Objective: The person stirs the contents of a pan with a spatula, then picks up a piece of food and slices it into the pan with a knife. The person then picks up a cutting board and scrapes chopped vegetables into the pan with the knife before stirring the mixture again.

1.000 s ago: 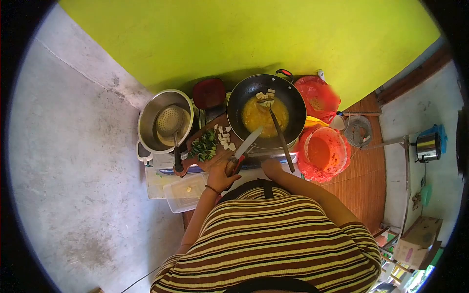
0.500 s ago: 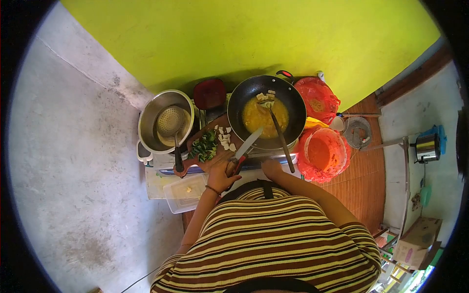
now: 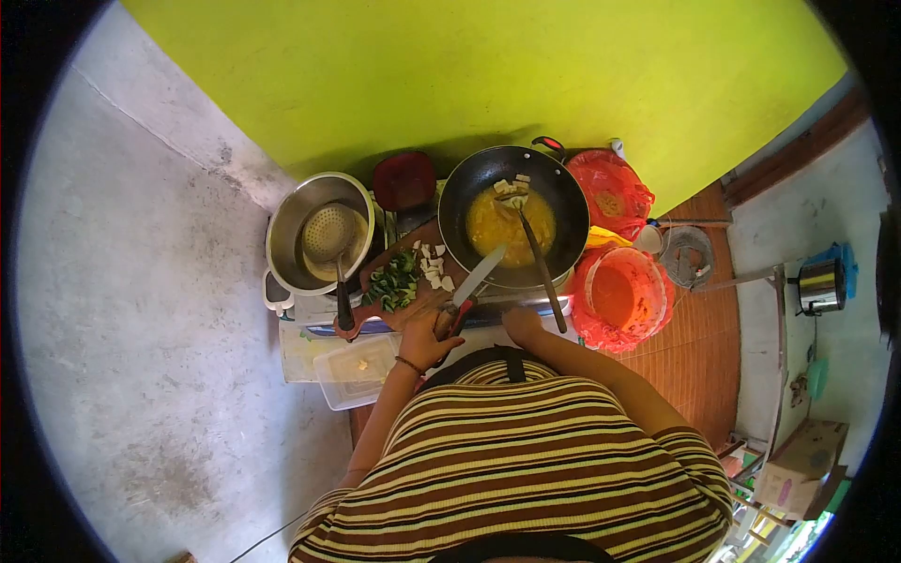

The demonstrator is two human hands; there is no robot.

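Note:
In the head view my left hand (image 3: pixel 424 340) is at the front edge of the wooden cutting board (image 3: pixel 432 232), closed around the red-and-black handle of a kitchen knife (image 3: pixel 480 275). Its blade points up and right, the tip over the near rim of the wok (image 3: pixel 457 192). Chopped green leaves (image 3: pixel 394 281) and white pieces (image 3: pixel 434 266) lie on the board. My right hand (image 3: pixel 522 325) is closed at the stove's front edge, below the wok; what its fingers touch is hidden. A spatula (image 3: pixel 537 246) rests in the wok, among yellow liquid and pale chunks.
A steel pot (image 3: pixel 275 246) with a skimmer (image 3: pixel 328 233) stands left. Behind the board is a dark red container (image 3: pixel 404 180). Red-lined tubs (image 3: pixel 648 324) sit right of the wok. A clear plastic box (image 3: pixel 338 387) lies at front left. A green wall (image 3: pixel 488 75) rises behind.

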